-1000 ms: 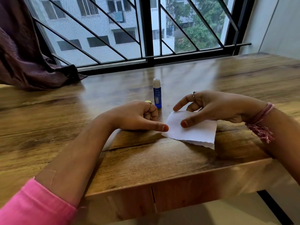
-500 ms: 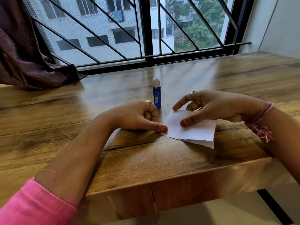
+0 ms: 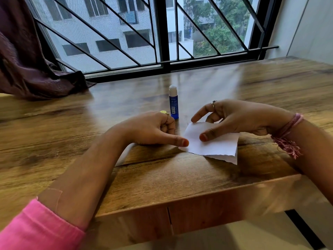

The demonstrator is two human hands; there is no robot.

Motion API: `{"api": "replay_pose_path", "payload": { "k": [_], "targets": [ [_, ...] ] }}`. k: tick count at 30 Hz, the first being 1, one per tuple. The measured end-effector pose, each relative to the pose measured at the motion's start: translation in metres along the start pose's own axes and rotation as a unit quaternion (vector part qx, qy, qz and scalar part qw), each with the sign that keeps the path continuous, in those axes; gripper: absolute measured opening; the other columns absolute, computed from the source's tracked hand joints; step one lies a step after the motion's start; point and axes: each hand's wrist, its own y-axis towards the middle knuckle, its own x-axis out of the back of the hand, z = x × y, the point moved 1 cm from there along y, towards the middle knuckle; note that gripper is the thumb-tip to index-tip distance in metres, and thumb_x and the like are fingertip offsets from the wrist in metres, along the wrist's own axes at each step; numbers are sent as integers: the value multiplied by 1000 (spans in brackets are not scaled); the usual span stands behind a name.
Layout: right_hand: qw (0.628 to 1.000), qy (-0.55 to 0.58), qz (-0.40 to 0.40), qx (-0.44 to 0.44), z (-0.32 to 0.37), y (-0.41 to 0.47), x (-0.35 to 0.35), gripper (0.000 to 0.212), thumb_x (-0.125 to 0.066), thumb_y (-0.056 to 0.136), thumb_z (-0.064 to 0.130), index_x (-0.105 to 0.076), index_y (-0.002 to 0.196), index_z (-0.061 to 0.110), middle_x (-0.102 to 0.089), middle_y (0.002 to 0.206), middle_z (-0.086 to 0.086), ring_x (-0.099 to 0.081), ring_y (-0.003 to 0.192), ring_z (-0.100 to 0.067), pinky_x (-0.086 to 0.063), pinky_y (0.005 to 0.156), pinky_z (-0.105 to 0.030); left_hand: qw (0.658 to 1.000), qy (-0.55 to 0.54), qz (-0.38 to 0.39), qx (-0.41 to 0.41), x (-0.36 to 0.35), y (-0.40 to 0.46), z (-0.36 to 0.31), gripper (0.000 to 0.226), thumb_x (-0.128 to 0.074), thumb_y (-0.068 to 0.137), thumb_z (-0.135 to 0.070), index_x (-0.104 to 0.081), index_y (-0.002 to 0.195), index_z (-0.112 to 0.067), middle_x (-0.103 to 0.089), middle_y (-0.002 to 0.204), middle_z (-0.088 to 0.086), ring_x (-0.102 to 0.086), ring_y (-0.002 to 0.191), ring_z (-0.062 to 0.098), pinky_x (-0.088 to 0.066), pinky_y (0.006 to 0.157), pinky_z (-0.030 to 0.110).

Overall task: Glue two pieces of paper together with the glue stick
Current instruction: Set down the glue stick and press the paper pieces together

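White paper [image 3: 214,144], torn along its near edge, lies flat on the wooden bench [image 3: 162,181] under the right hand [image 3: 234,118]. The right thumb presses down on the sheet's upper face; the forefinger arches above the far corner, the other fingers curled loosely behind. Whether one sheet or two lie stacked here cannot be told.

Left hand [image 3: 149,129]: fingers curled into the palm, holding nothing visible, thumb stretched flat along the bench with its tip touching the paper's left edge. A sliver of pale material shows beneath the left wrist; what it is cannot be told.

Glue stick [image 3: 173,101]: blue body, white cap on, upright on the bench just beyond the left hand's knuckles, between the two hands and apart from the paper. It stands directly in the gap beyond both hands.

Small yellow item [image 3: 163,112]: just beyond the left knuckles, beside the glue stick, mostly hidden.

Other entries: ring on each hand; pink thread band [image 3: 288,136] on the right wrist; pink sleeve [image 3: 36,230] on the left arm; dark curtain [image 3: 27,65] far left of the left hand; barred window [image 3: 162,33] beyond.
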Motion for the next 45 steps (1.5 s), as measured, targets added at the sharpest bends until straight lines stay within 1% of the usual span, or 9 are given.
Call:
{"api": "replay_pose_path", "payload": {
  "k": [4,13,17,21,24,28,34,38,45],
  "targets": [
    [1000,-3,-1,3,-2,0,0,56,-80,59,21,-62,112,20,-75,77,0,-71,62,-13,-51,48,-17,1000,8,-2,9,-1,1,-1,57,-67,51,-76,-58,67,-22,-52,58,-7,-42,49,4,-34,55,28],
    [1000,-2,11,9,-1,-4,6,60,-81,57,26,-61,113,24,-75,89,-5,-73,71,-21,-55,53,-23,1000,7,1,16,-2,3,0,54,-69,49,-77,-55,61,-26,-49,52,-13,-41,46,0,-34,54,26],
    [1000,1,2,27,0,-9,15,62,-83,54,27,-63,112,24,-74,90,-5,-72,74,-20,-55,54,-22,1000,4,3,19,-2,3,1,50,-69,49,-77,-54,57,-31,-49,50,-14,-41,45,-1,-34,54,26],
    [999,3,-2,36,-1,-15,24,62,-84,53,26,-65,111,22,-74,91,-4,-73,78,-21,-56,60,-23,1000,9,-2,18,-2,3,1,52,-70,53,-75,-53,60,-26,-47,49,-15,-40,45,-1,-33,54,26],
    [999,-12,-1,34,-1,-16,25,61,-86,49,27,-66,107,22,-74,92,-5,-73,79,-23,-56,60,-23,1000,11,-2,17,-2,3,1,52,-70,54,-74,-52,61,-25,-47,48,-16,-41,45,-1,-32,54,25],
    [999,-41,-4,34,-2,-16,22,54,-87,42,34,-70,93,27,-73,88,4,-73,76,-19,-55,58,-21,1000,11,0,19,-2,2,0,51,-70,54,-72,-52,61,-25,-47,48,-16,-40,45,-1,-32,54,25],
    [995,-94,2,29,1,-17,18,49,-85,42,42,-71,88,32,-71,89,12,-73,78,-18,-58,72,-32,1000,12,-2,19,-1,2,-1,50,-71,55,-72,-52,60,-25,-47,48,-15,-40,45,-1,-31,53,23],
    [993,-118,3,23,2,-18,17,49,-84,42,44,-73,89,31,-72,92,10,-73,78,-17,-57,78,-37,1000,13,-1,24,-1,2,-1,52,-69,53,-74,-53,60,-25,-47,48,-15,-41,45,0,-32,54,24],
    [991,-129,-9,21,2,-18,17,45,-84,46,39,-74,89,31,-73,94,7,-72,78,-16,-55,69,-24,1000,11,1,17,-1,2,-1,57,-68,50,-77,-55,62,-24,-47,49,-14,-39,45,0,-31,53,26]
  ]
}}
